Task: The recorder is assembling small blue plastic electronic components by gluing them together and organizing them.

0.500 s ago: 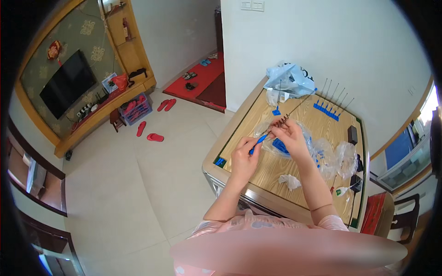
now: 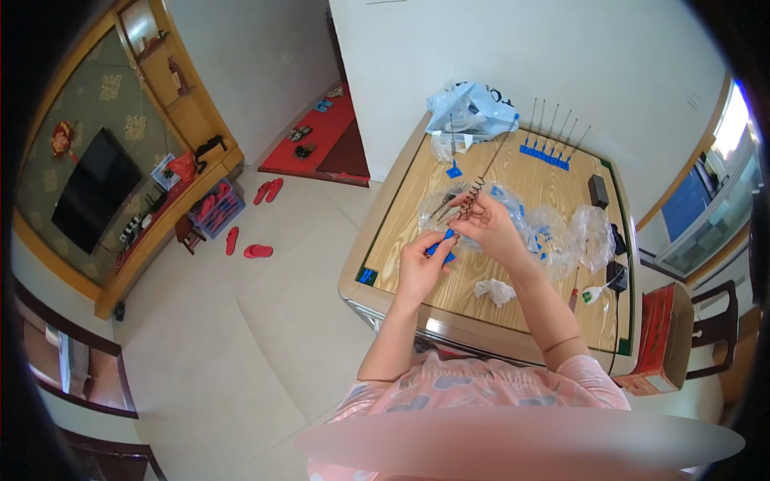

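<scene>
Over the near part of the wooden table, my left hand (image 2: 422, 266) pinches a small blue plastic piece (image 2: 439, 247). My right hand (image 2: 488, 228) grips the lower end of a dark coiled wire antenna (image 2: 475, 192), its thin straight rod slanting up and away from the coil. Where the antenna's lower end meets the blue piece, my fingers partly hide the joint. Beneath and beyond my hands lies an opened clear plastic bag (image 2: 433, 206) with dark wire parts and blue pieces in and around it.
At the back, a blue strip (image 2: 545, 157) holds several upright antennas; one more stands in a separate blue base (image 2: 455, 171). A light blue bag (image 2: 473, 112), clear bags (image 2: 593, 238), crumpled white plastic (image 2: 495, 292), a black block (image 2: 598, 191) and a screwdriver (image 2: 573, 298) lie about.
The view has shifted, moving the table left and up in the picture. Both hands keep their holds close together; the coil now points up more steeply and shows more above my right fingers.
</scene>
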